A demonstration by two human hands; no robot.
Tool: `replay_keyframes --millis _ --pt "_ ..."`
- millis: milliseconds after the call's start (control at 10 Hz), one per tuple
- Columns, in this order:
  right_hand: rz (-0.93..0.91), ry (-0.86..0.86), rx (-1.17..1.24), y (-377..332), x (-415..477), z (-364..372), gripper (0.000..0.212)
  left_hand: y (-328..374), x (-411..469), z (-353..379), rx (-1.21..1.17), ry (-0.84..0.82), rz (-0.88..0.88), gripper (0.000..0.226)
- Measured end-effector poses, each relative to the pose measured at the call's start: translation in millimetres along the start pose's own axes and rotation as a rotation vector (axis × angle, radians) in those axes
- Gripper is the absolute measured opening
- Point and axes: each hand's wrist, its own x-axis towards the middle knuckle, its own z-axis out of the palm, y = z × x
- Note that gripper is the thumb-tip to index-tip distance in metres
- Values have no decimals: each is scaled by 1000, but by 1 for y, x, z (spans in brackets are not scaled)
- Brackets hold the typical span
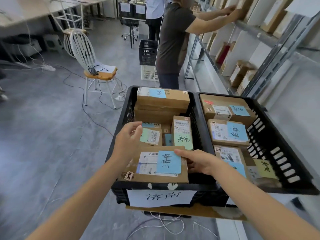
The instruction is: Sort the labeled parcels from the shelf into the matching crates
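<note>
Two black crates stand side by side in front of me. The left crate (119, 118) carries a white paper sign (161, 197) on its front wall and holds several cardboard parcels. At its near end lies a flat parcel with a blue note (149, 177). My right hand (197, 161) grips that parcel's right edge, thumb on top beside the note. My left hand (127, 137) hovers over the crate's left rim with fingers apart and holds nothing. The right crate (270, 141) holds parcels with blue and yellow notes. The shelf (270, 54) on the right carries more parcels.
Another person (173, 40) stands beyond the crates, both hands reaching into the shelf. Behind that person a black basket (148, 52) sits on a white one. A white chair (97, 73) stands to the left, and cables (78, 94) trail across the grey floor.
</note>
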Motion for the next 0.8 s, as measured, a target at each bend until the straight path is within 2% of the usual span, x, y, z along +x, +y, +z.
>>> replay_keyframes --millis 400,700,800 --pt "124 -54 -146 20 44 15 44 -25 3 10 57 -29 37 29" --pt "-51 140 -750 19 53 29 42 -35 3 25 260 -121 108 34" --pt "-124 197 -835 10 40 28 54 -27 1 28 295 -105 187 32"
